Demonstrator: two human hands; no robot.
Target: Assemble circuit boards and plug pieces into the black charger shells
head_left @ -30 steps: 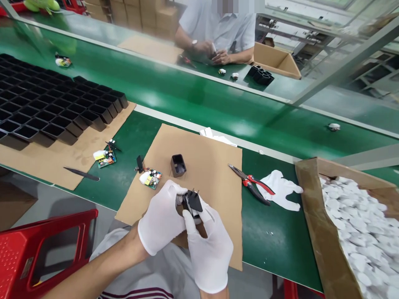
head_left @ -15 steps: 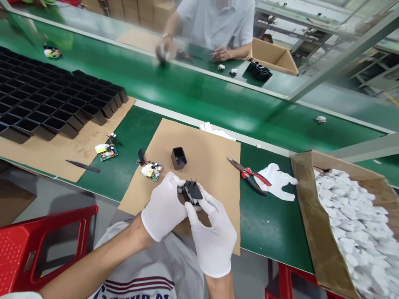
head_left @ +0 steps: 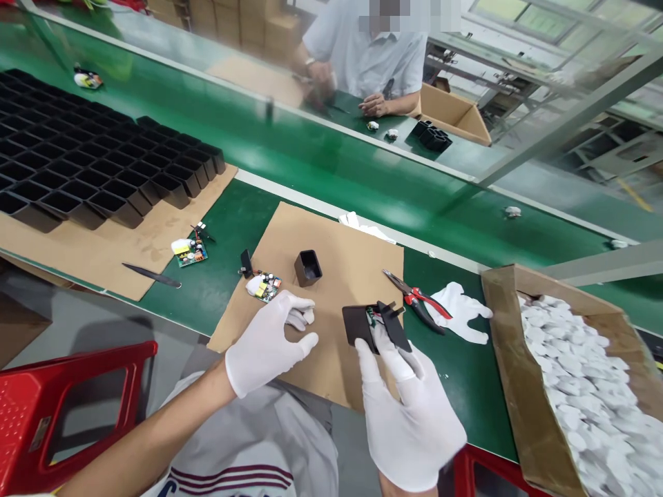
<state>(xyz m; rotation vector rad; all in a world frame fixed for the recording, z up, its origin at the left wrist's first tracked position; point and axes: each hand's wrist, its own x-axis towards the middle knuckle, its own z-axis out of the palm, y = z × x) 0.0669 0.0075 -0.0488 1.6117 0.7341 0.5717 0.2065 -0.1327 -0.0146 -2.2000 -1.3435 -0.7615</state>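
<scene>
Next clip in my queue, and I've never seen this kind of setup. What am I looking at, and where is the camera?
There's no machine: a camera worn on a person's head looks forward and down. Their white-gloved right hand holds a black case with a pronged cover at its open end; the left hand, also gloved, is open nearby. Below them, a cardboard sheet bears another black case and a circuit board. Pliers cross its right edge, one handle overlapping a loose white glove.
</scene>
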